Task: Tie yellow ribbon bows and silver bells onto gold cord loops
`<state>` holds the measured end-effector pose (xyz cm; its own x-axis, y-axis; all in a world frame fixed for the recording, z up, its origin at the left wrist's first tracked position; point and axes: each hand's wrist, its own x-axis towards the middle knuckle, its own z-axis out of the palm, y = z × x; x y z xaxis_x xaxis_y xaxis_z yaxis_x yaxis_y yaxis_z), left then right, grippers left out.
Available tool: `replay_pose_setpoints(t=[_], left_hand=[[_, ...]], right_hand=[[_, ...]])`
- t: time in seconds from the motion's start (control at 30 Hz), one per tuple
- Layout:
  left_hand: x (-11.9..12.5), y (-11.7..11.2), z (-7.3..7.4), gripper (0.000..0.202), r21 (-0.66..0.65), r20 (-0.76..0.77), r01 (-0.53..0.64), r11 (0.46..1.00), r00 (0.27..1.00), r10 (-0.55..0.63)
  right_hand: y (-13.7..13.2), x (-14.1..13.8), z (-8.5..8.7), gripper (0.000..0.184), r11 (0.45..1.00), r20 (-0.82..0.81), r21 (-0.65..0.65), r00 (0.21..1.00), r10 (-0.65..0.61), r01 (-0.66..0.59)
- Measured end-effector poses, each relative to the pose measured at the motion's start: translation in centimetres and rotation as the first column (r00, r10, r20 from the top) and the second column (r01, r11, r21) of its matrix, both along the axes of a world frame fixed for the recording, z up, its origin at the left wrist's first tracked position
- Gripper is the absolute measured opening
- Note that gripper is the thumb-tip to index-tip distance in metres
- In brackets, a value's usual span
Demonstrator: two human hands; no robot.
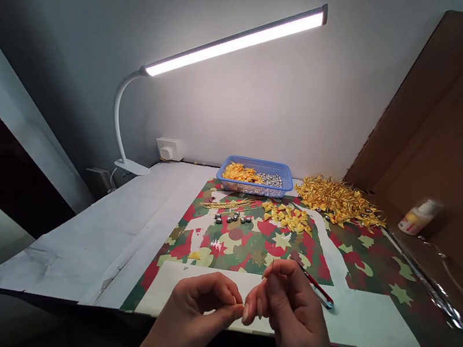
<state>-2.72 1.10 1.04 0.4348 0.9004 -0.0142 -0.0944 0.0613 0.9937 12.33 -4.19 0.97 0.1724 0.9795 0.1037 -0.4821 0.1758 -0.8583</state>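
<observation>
My left hand and my right hand meet fingertip to fingertip at the table's near edge, both pinched closed on something too small to make out. My right hand also carries a thin red-handled tool that sticks out to the right over a white paper sheet. Beyond my hands, on the camouflage-patterned mat, lie small yellow folded pieces, several silver beads and thin yellow wires.
A blue basket with yellow pieces and silver beads stands at the back. A heap of finished gold pieces lies right of it. A clamp lamp arches overhead. A cardboard wall and a small bottle are on the right.
</observation>
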Motion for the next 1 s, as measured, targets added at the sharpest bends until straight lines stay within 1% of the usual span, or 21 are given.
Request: replay_pose_setpoints(t=[0.13,0.27,0.4,0.53,0.6,0.67,0.77,0.93,1.0], left_hand=[[0.0,0.0,-0.1,0.023,-0.056,0.07,-0.001,0.998,0.998,0.005],[-0.2,-0.1,0.3,0.027,-0.138,0.125,0.01,0.99,0.992,0.008],[-0.5,0.0,0.5,0.027,-0.181,0.126,0.036,0.983,0.992,-0.014],[-0.7,0.0,0.4,0.026,-0.159,0.089,0.044,0.986,0.996,-0.03],[-0.8,0.0,0.4,0.024,-0.14,0.07,0.042,0.989,0.997,-0.032],[-0.9,0.0,0.4,0.023,-0.126,0.057,0.037,0.991,0.998,-0.031],[-1.1,-0.1,0.4,0.023,-0.112,0.047,0.035,0.993,0.998,-0.03],[-1.3,-0.4,0.5,0.022,-0.097,0.042,0.059,0.993,0.998,-0.055],[-1.3,-0.4,0.5,0.021,-0.096,0.048,0.069,0.993,0.997,-0.064]], right_hand=[[0.0,0.0,-0.1,0.027,1.0,-0.017,-0.009,1.0,-0.007,0.007],[0.0,-0.1,-0.2,0.027,0.999,-0.074,-0.022,0.997,0.029,-0.03],[0.1,0.0,-0.8,0.024,0.996,-0.123,-0.006,0.988,0.089,-0.09],[0.1,0.2,-1.2,0.024,0.994,-0.078,0.029,0.991,0.11,-0.108],[-0.1,0.4,-1.2,0.027,0.997,-0.032,0.006,0.996,0.083,-0.083],[-0.4,0.8,-1.1,0.03,0.999,0.028,-0.018,0.999,0.032,-0.031],[-0.5,1.9,-0.9,0.029,0.999,0.097,-0.014,0.994,-0.046,0.048],[-0.4,2.9,-0.5,0.027,0.997,0.157,-0.001,0.984,-0.08,0.081],[-0.3,2.9,-0.4,0.026,0.991,0.156,-0.009,0.979,-0.131,0.134]])
